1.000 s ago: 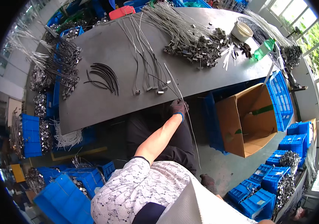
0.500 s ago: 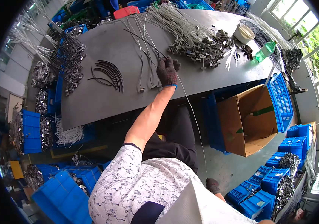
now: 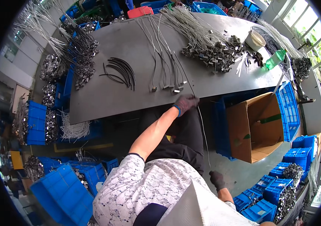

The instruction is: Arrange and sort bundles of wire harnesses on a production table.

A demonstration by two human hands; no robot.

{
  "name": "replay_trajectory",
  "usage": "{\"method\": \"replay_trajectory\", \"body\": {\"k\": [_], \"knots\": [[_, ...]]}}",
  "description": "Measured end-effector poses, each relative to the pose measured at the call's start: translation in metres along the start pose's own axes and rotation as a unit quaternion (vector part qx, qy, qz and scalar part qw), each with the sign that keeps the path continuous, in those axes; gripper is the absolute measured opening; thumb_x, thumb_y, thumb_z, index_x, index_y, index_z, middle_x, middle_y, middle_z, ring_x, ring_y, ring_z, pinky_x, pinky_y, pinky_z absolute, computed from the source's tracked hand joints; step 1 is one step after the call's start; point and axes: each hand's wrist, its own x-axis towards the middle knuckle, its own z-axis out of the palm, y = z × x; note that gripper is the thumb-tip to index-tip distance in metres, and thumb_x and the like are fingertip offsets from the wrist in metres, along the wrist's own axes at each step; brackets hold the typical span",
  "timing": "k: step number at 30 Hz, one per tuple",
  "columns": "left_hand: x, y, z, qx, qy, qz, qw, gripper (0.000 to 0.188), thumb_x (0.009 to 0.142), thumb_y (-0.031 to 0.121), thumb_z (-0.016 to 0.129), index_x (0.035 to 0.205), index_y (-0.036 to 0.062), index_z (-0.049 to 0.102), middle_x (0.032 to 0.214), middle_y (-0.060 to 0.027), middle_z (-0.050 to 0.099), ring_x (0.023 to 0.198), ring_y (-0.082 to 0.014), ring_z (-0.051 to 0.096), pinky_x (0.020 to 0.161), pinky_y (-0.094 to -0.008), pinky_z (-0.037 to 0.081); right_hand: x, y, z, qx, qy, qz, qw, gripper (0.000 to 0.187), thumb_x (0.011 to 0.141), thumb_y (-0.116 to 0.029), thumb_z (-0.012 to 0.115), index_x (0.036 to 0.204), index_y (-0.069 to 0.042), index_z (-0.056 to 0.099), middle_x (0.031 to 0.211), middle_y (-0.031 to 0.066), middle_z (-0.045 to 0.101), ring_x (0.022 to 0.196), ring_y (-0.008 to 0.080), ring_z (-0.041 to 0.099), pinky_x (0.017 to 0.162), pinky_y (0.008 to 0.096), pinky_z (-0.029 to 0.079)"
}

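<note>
My left hand [image 3: 186, 104], in a dark knitted glove, is at the table's near edge, its fingers blurred but closed round a thin cable [image 3: 204, 137]. Beyond it, a black stretch of cable [image 3: 183, 71] slants up over the tabletop; on the near side the pale length hangs down past my leg. My right hand [image 3: 217, 180], gloved too, is low at my right side, with its closed fingers at the lower end of that cable. Several grey cables with small metal connectors [image 3: 176, 91] lie just beyond my left hand. Left of them rests a fan of short black tubes [image 3: 122, 71].
A big heap of cables with connectors [image 3: 217, 56] covers the far right of the table [image 3: 111, 105]. Beside it are a white tub [image 3: 255, 40] and a green bottle [image 3: 276, 59]. An open cardboard box [image 3: 239, 132] stands right of my legs. Blue crates [image 3: 64, 194] stand all around.
My left hand has come from the tabletop to its near edge, drawing the cable along and uncovering connectors. My right hand stays low, showing more fully. The whole view has shifted slightly.
</note>
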Motion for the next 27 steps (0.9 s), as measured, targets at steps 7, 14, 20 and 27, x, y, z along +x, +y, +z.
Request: {"method": "replay_trajectory", "body": {"k": [7,14,20,27], "knots": [[0.005,0.025,0.001,0.04,0.183,0.092,0.978,0.024,0.092,0.023,0.072,0.09,-0.0011,0.072,0.077,0.0001,0.067,0.074,-0.0072,0.055,0.067,-0.0275,0.047,0.093,-0.112,-0.155,0.204,0.329,-0.232,0.892,0.027,0.098,-0.018,0.056,0.117,-0.002,0.064,0.101,0.0209,0.07,0.09,0.0394,0.068,0.078,0.0429,0.054],[-0.029,0.027,0.005,0.003,0.147,0.072,0.986,0.024,0.093,0.023,0.07,0.095,-0.001,0.073,0.083,-0.007,0.073,0.077,-0.0108,0.064,0.073,-0.0283,0.051,0.209,-0.273,-0.297,0.557,0.291,-0.179,0.757,0.036,0.103,-0.025,0.052,0.128,0.0,0.055,0.096,0.0157,0.069,0.082,0.0204,0.066,0.071,0.0331,0.053],[0.031,0.016,-0.078,0.101,0.238,0.026,0.966,0.028,0.094,0.029,0.067,0.091,0.0022,0.074,0.074,-0.005,0.071,0.073,-0.0098,0.064,0.066,-0.029,0.051,0.268,-0.325,-0.334,0.573,0.219,-0.244,0.751,0.041,0.103,-0.032,0.051,0.13,-0.001,0.052,0.095,0.0122,0.066,0.064,0.0178,0.064,0.058,0.0327,0.052],[-0.018,0.001,-0.221,0.449,0.49,-0.068,0.744,0.036,0.088,0.039,0.062,0.098,0.0041,0.067,0.097,-0.0219,0.07,0.093,-0.0393,0.068,0.079,-0.0467,0.055,0.357,-0.239,-0.409,0.257,0.503,-0.027,0.825,0.06,0.094,-0.03,0.06,0.145,-0.005,0.039,0.137,0.0271,0.052,0.129,0.0435,0.048,0.104,0.0476,0.043]]}}
